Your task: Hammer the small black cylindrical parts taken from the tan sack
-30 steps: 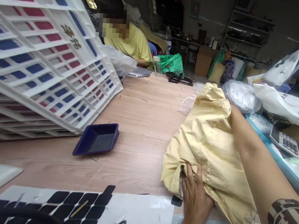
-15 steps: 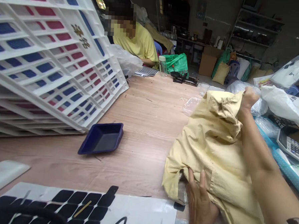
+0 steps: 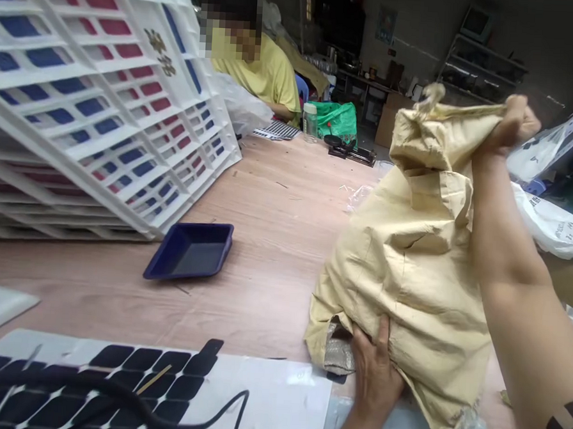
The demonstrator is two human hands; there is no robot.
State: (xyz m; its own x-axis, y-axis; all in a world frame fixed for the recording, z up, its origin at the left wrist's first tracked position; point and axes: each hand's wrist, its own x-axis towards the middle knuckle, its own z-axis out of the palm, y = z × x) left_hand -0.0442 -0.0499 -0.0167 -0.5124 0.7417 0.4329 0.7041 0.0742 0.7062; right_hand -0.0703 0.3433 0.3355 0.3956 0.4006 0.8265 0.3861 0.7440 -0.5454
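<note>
A large pale yellow cloth sack (image 3: 418,260) stands on the wooden table (image 3: 275,239) in front of me. My right hand (image 3: 509,127) is closed on the sack's gathered top and holds it up high. My left hand (image 3: 374,369) is pressed against the sack's lower front corner, fingers gripping the cloth near a grey patch. A white sheet (image 3: 277,393) covered with dark blue patches lies at the near edge, left of my left hand.
A small dark blue tray (image 3: 191,253) lies on the table's middle. A stack of white slotted racks (image 3: 94,115) with red and blue pieces leans at the left. A person in a yellow shirt (image 3: 263,69) sits at the far end. Plastic bags (image 3: 550,222) crowd the right.
My right hand has lifted the sack's top from table level to well above it, so the sack now stands taller. My left hand stays at the sack's lower corner.
</note>
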